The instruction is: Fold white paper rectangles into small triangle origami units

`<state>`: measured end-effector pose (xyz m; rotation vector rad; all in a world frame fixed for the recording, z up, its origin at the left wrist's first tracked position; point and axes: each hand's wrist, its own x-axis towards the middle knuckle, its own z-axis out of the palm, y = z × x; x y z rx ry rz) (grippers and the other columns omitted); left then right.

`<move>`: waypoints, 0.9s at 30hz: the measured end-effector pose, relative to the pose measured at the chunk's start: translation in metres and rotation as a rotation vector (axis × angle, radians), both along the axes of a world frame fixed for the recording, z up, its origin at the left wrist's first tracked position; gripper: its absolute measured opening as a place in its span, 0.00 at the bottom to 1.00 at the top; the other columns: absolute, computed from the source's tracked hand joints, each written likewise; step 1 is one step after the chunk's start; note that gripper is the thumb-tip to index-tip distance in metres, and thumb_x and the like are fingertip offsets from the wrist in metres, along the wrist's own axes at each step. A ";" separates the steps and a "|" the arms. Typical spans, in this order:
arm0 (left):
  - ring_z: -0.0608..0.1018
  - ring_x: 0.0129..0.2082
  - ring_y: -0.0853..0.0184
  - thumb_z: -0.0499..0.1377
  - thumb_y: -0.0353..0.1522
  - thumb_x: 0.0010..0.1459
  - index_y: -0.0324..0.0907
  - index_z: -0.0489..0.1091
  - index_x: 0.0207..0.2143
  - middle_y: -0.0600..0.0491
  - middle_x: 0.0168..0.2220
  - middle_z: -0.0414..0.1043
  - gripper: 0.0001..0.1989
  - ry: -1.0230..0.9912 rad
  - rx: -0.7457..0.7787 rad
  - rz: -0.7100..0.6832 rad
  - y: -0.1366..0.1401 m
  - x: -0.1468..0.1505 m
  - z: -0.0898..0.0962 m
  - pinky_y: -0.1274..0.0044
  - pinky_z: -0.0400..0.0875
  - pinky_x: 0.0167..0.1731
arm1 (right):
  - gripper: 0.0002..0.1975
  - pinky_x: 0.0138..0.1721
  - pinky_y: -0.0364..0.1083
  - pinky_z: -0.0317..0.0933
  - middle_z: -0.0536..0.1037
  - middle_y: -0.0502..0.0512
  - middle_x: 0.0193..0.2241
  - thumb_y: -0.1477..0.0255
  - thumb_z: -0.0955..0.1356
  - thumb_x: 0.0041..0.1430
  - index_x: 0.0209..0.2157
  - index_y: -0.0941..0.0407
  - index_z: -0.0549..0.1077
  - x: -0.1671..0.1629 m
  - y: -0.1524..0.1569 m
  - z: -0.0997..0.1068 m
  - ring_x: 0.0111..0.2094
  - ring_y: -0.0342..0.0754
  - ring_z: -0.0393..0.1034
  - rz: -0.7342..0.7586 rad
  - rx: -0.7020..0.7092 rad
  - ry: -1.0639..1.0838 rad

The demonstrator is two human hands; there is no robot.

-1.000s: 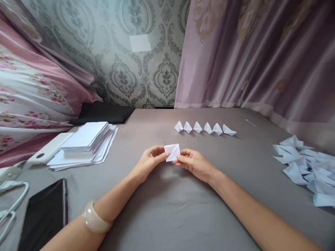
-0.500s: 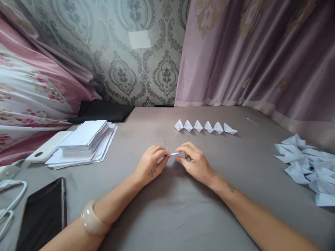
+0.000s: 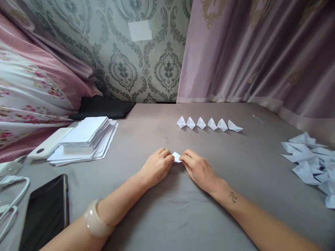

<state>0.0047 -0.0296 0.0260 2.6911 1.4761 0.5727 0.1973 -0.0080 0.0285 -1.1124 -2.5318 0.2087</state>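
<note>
A small piece of folded white paper (image 3: pixel 176 157) lies between my two hands at the middle of the table, its pointed top facing away from me. My left hand (image 3: pixel 158 164) pinches its left corner, fingers closed. On the other side, my right hand (image 3: pixel 198 169) grips the right corner between thumb and fingers. Beyond the hands, several small folded paper shapes (image 3: pixel 201 123) stand in a row; the rightmost one (image 3: pixel 235 126) is longer and tilted.
A stack of white paper (image 3: pixel 83 134) sits at the left, beside a white power bank-like device (image 3: pixel 49 144). Nearer are a dark phone (image 3: pixel 45 212) and a white cable (image 3: pixel 19 195). A heap of folded paper pieces (image 3: pixel 309 162) lies at the far right; a black cloth (image 3: pixel 104 107) lies behind.
The folded paper has turned from edge-on to showing a flat face, and is lower against the table. Both hands have closed in on its corners. The view has shifted slightly.
</note>
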 end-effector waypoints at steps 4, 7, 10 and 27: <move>0.71 0.37 0.65 0.55 0.32 0.60 0.43 0.74 0.35 0.51 0.35 0.71 0.08 -0.272 -0.252 0.159 -0.001 -0.004 -0.001 0.75 0.67 0.36 | 0.08 0.34 0.42 0.60 0.71 0.52 0.36 0.71 0.62 0.64 0.38 0.53 0.74 0.005 0.001 0.000 0.32 0.43 0.68 0.001 -0.197 0.149; 0.73 0.34 0.66 0.58 0.35 0.57 0.44 0.75 0.32 0.52 0.34 0.71 0.06 -0.397 -0.391 0.239 -0.001 -0.007 0.005 0.76 0.66 0.35 | 0.08 0.35 0.43 0.61 0.70 0.52 0.36 0.69 0.65 0.61 0.34 0.53 0.76 0.007 0.006 -0.002 0.29 0.41 0.66 -0.082 -0.262 0.260; 0.73 0.32 0.67 0.59 0.36 0.56 0.42 0.75 0.30 0.52 0.33 0.71 0.08 -0.453 -0.469 0.304 -0.001 -0.009 0.012 0.76 0.66 0.34 | 0.08 0.35 0.43 0.61 0.70 0.51 0.35 0.67 0.67 0.59 0.30 0.52 0.77 0.008 0.011 -0.003 0.28 0.41 0.65 -0.146 -0.349 0.324; 0.73 0.38 0.63 0.54 0.33 0.56 0.40 0.71 0.27 0.48 0.36 0.69 0.09 -0.477 -0.500 0.449 -0.001 0.002 0.013 0.72 0.67 0.41 | 0.10 0.34 0.44 0.58 0.71 0.49 0.34 0.67 0.66 0.55 0.23 0.55 0.71 -0.005 0.018 0.000 0.28 0.41 0.64 -0.318 -0.427 0.288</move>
